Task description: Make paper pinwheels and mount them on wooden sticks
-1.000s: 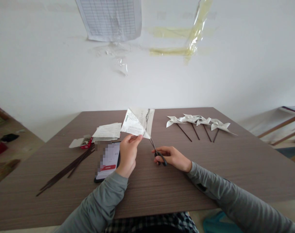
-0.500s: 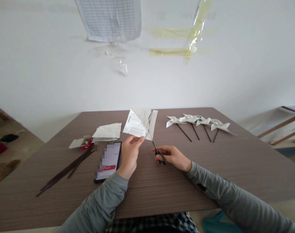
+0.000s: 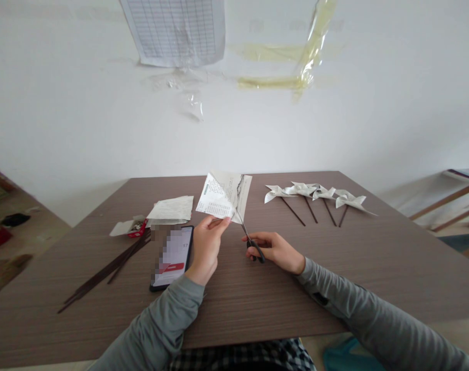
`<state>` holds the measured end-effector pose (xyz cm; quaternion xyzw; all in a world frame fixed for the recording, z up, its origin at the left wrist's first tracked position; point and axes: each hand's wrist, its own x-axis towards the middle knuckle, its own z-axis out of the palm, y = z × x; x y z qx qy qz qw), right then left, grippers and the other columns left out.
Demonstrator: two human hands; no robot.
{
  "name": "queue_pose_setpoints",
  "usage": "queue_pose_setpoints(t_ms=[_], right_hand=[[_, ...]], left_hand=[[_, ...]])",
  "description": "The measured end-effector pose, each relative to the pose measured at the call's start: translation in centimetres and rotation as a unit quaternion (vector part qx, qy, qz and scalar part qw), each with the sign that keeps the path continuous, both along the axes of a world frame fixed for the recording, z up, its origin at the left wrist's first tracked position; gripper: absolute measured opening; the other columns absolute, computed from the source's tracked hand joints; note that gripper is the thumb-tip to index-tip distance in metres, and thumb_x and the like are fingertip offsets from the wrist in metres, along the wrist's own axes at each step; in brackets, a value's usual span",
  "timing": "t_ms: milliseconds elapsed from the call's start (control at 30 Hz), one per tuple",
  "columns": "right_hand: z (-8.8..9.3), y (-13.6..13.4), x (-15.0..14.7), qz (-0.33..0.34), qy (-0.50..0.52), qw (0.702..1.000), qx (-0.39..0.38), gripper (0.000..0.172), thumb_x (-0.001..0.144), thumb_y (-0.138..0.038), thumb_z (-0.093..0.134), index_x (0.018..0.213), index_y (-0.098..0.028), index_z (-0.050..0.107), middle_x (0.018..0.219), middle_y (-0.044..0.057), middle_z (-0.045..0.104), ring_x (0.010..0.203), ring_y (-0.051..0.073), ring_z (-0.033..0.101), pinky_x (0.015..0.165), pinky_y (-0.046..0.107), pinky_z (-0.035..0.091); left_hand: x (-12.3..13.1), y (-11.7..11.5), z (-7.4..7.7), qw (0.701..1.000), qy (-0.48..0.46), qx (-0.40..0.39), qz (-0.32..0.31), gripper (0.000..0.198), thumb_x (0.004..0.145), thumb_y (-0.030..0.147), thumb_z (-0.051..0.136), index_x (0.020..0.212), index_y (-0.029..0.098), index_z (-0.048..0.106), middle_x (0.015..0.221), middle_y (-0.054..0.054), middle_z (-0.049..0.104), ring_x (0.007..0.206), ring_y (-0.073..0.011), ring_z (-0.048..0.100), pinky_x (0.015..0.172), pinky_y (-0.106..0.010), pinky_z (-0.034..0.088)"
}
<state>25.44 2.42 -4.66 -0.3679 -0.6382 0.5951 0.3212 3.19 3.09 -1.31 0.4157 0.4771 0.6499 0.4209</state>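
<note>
Sticks (image 3: 103, 270) and a phone (image 3: 172, 256) lie on the desk (image 3: 257, 304) left of the hands. The left hand (image 3: 206, 249) pinches a folded printed paper (image 3: 223, 198) raised above the desk; the right hand (image 3: 275, 250) grips scissors (image 3: 249, 239), blades at the paper's lower corner. Pinwheels (image 3: 315, 193) lie beyond, right.

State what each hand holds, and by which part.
The left hand pinches the paper at its lower edge; the right hand holds the scissors by the handles.
</note>
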Motion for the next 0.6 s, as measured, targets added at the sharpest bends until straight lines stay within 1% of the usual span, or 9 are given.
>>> queue_pose_setpoints(t_ms=[233,400,600], right_hand=[[0.06,-0.02,-0.02,-0.002,0.0,1.0,0.006,0.083,0.085,-0.077,0.097,0.139,-0.015,0.085,0.099,0.01,0.087,0.089,0.026,0.08,0.087,0.042,0.064],[-0.05,0.09,0.01,0.004,-0.005,1.0,0.01,0.082,0.084,-0.078,0.097,0.138,-0.017,0.085,0.098,0.008,0.087,0.087,0.025,0.079,0.085,0.04,0.064],[-0.13,0.09,-0.06,0.002,-0.008,1.0,0.007,0.084,0.083,-0.079,0.098,0.139,-0.018,0.086,0.097,0.008,0.087,0.087,0.025,0.079,0.086,0.041,0.064]], left_hand=[[-0.05,0.06,-0.06,1.0,0.001,-0.001,-0.001,0.042,0.061,0.052,0.106,0.077,0.022,0.082,0.091,-0.009,0.091,0.098,-0.0334,0.085,0.095,-0.045,0.065],[-0.04,0.14,-0.14,1.0,0.004,-0.003,-0.006,0.046,0.06,0.057,0.108,0.078,0.022,0.083,0.092,-0.01,0.091,0.099,-0.0342,0.085,0.095,-0.046,0.065],[-0.07,0.0,-0.06,1.0,0.001,-0.006,-0.009,0.045,0.061,0.055,0.108,0.078,0.022,0.083,0.093,-0.01,0.092,0.101,-0.0339,0.085,0.097,-0.046,0.065]])
